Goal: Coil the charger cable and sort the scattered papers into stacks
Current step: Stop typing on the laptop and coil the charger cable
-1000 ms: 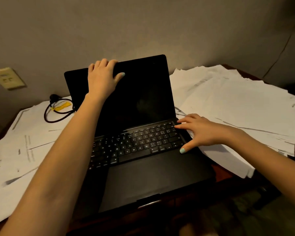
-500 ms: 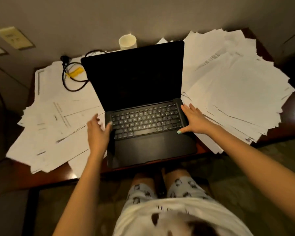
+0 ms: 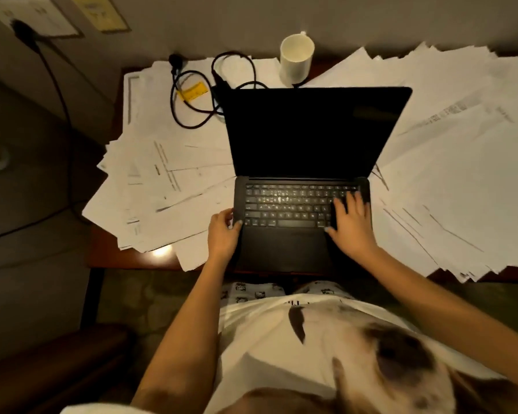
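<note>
A black charger cable [image 3: 192, 115] with a yellow tag [image 3: 193, 91] lies in loose loops on papers at the back left of the table. Scattered white papers spread in a left pile [image 3: 168, 186] and a wider right pile [image 3: 449, 174]. Between them stands an open black laptop [image 3: 311, 130] with a dark screen. My left hand [image 3: 223, 234] grips the left edge of the laptop's base, thumb on the deck. My right hand [image 3: 352, 222] rests flat on the right side of the keyboard, fingers spread.
A white mug [image 3: 296, 58] stands behind the laptop lid by the wall. A plug [image 3: 21, 28] sits in a wall socket at the far left, and its black cord [image 3: 63, 100] runs down to the floor. The brown table's front edge [image 3: 132, 258] shows under the left pile.
My left hand came down from the top of the lid to the laptop's left edge. My right hand slid from the right edge onto the keyboard. The view pulled back and up.
</note>
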A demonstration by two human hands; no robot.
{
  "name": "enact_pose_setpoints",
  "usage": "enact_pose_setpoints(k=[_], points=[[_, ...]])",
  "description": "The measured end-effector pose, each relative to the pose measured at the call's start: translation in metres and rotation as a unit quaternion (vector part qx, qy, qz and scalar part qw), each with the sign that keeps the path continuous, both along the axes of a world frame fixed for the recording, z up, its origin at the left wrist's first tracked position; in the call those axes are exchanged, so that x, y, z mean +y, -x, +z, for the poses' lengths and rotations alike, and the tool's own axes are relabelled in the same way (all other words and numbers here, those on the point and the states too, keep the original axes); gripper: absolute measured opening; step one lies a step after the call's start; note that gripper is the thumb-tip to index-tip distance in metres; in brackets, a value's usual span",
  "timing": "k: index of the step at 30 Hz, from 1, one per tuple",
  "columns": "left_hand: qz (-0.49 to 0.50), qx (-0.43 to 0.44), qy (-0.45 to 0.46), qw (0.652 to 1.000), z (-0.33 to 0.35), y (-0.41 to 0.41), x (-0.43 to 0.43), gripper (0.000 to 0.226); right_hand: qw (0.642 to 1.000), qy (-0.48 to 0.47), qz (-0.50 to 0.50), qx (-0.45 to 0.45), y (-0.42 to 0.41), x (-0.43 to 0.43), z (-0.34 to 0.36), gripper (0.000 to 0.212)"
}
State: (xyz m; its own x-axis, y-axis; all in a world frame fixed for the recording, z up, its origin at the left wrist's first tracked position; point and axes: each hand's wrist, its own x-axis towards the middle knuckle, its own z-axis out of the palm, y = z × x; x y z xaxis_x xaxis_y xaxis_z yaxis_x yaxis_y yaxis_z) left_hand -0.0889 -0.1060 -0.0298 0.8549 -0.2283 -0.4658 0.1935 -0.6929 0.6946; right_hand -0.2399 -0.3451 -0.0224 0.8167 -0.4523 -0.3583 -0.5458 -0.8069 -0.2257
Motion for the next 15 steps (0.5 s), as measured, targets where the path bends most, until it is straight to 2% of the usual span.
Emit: enact_pose_setpoints(k=[3,8,15], points=[[-0.056,-0.041,-0.023,0.997,0.001,-0.038,0.018,0.039,0.996,-0.002,0.068,-0.053,-0.040,0.046,-0.005,0.062],[-0.032,-0.117,-0.036,0.992,0.016,-0.139,0.044,0.032,0.980,-0.019,0.154,-0.126,-0.131,0.110,-0.013,0.044],[-0.151,-0.135,-0.067,0.977,0.029,-0.299,0.068,0.033,0.980,-0.041,0.130,-0.145,-0.270,0.156,0.000,0.043]])
